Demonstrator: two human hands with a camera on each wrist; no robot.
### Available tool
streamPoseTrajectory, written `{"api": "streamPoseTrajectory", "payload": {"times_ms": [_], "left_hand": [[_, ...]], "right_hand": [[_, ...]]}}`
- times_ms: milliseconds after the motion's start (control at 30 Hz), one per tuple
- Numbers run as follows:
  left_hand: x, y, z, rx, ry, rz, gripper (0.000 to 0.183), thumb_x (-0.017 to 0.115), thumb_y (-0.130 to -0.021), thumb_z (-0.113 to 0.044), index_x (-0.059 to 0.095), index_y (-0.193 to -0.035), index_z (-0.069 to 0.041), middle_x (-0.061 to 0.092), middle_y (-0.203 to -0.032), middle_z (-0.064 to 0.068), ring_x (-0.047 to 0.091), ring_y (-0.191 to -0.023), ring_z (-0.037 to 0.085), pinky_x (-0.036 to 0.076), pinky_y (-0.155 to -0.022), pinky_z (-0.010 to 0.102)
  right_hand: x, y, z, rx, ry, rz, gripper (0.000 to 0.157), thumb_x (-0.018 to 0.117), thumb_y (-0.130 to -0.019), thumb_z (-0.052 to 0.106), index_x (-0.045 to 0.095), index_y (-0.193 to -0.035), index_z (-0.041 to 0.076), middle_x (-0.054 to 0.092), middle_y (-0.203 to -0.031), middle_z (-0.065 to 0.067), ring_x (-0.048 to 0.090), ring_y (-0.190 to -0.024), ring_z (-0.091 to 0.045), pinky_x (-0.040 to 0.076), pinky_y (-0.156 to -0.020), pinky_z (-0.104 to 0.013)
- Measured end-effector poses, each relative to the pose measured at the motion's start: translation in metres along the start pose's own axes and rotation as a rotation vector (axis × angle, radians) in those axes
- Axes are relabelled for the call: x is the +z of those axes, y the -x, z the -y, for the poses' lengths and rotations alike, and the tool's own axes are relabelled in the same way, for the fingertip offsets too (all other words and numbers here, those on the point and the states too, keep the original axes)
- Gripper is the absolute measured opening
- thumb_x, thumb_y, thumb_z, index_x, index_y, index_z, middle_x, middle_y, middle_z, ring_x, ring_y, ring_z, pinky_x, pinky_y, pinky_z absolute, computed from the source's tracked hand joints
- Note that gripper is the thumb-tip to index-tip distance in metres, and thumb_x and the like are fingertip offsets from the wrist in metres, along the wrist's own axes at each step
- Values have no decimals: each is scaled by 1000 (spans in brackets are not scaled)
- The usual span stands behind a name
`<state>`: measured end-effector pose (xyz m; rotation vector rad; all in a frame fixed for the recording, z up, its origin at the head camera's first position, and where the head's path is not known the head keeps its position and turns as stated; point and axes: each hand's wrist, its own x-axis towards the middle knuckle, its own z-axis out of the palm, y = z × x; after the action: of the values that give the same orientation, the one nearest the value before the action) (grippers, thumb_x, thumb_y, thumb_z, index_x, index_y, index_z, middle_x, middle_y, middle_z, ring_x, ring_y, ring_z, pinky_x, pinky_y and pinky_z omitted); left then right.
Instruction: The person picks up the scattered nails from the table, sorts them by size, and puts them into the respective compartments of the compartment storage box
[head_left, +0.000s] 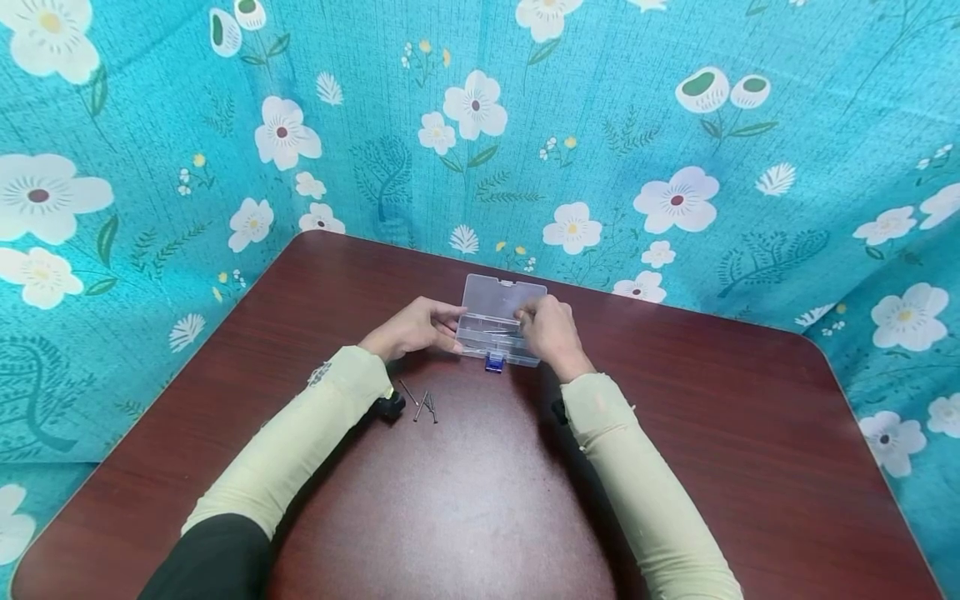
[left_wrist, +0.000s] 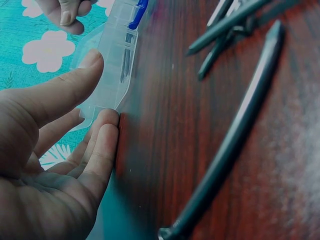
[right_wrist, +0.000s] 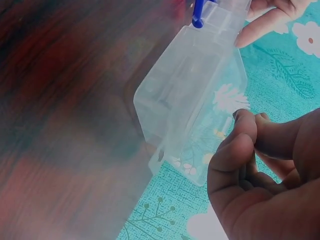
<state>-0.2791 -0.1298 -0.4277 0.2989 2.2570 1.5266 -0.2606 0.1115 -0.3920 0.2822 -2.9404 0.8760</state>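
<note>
"Toward the back of that desk (head_left: 450, 517), is the clear box (head_left: 513, 346) heavy, would you say?"

"Light, I'd guess: stiff, thin plastic that could slide or crack. Hold it low by its end walls; the raised lid (head_left: 498, 297) probably shouldn't bear a pull."

"How's the grip?"

"The left hand (head_left: 415, 327) is loosely spread, fingertips touching the box's left end. The right hand (head_left: 553, 335) is curled over the other end, thumb close to forefinger; I can't tell whether it pinches anything."

"And those loose nails (left_wrist: 238, 122)?"

"They lie on the desk, on the near side of the box. Hard, smooth, likely to roll. I'd pinch each mid-shank, away from the point."
</note>
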Motion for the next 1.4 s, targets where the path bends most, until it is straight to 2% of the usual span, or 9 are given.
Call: {"api": "streamPoseTrajectory", "payload": {"times_ms": [167,233,333,400,600,767,933,1133,1400], "left_hand": [[0,1,0,-4,13,10,79,88,-74,3,55,-145,-6,64,-115,17,65,-102,25,55,-80,29],[0,1,0,-6,18,7,79,88,-74,3,55,-145,-7,65,-113,17,66,-101,25,56,-79,29],[0,0,1,-1,28,11,78,87,-75,4,55,-145,-6,65,-112,17,66,-100,25,56,-79,29],[0,0,1,1,38,13,78,86,-75,5,55,-145,-5,66,-112,18,67,-99,25,56,-79,29],[0,0,-1,9,66,24,78,85,-75,7,53,-146,-3,64,-113,20,67,-100,25,56,-79,29],[1,1,-2,14,71,27,78,85,-75,8,52,-146,-3,63,-114,21,67,-100,25,56,-80,28],[1,2,-2,17,34,13,77,85,-76,6,54,-145,-5,63,-115,20,65,-101,25,55,-80,28],[1,2,-1,8,22,4,76,86,-76,5,56,-144,-7,63,-116,19,65,-103,25,55,-80,28],[2,2,-2,6,5,-9,76,87,-75,3,57,-144,-9,64,-116,17,64,-104,26,55,-81,29]], "right_hand": [[1,4,2,-3,-30,24,33,60,-100,8,64,-68,6,45,-59,0,43,-61,-19,39,-58,-34],[1,7,5,2,-50,35,32,60,-100,8,66,-69,6,44,-59,1,43,-61,-19,38,-59,-34],[2,12,9,7,-79,62,30,59,-100,9,72,-74,4,48,-61,0,45,-61,-18,39,-59,-33],[3,17,12,8,-99,84,26,60,-100,11,78,-83,2,55,-64,-1,47,-60,-18,41,-57,-33],[9,29,20,-46,-116,135,27,61,-99,12,77,-79,4,54,-61,0,45,-51,-14,38,-50,-30],[13,41,27,-96,-103,155,23,64,-97,11,78,-80,5,57,-61,4,48,-54,-14,41,-54,-31],[19,52,36,-124,-112,216,17,65,-95,10,80,-86,5,61,-64,5,52,-57,-12,44,-56,-30],[32,66,48,-159,-113,317,12,71,-92,9,80,-84,8,70,-72,5,55,-58,-9,47,-57,-28],[47,81,65,-271,-61,370,7,82,-84,16,81,-78,13,69,-66,13,57,-57,-2,49,-60,-26]]}}
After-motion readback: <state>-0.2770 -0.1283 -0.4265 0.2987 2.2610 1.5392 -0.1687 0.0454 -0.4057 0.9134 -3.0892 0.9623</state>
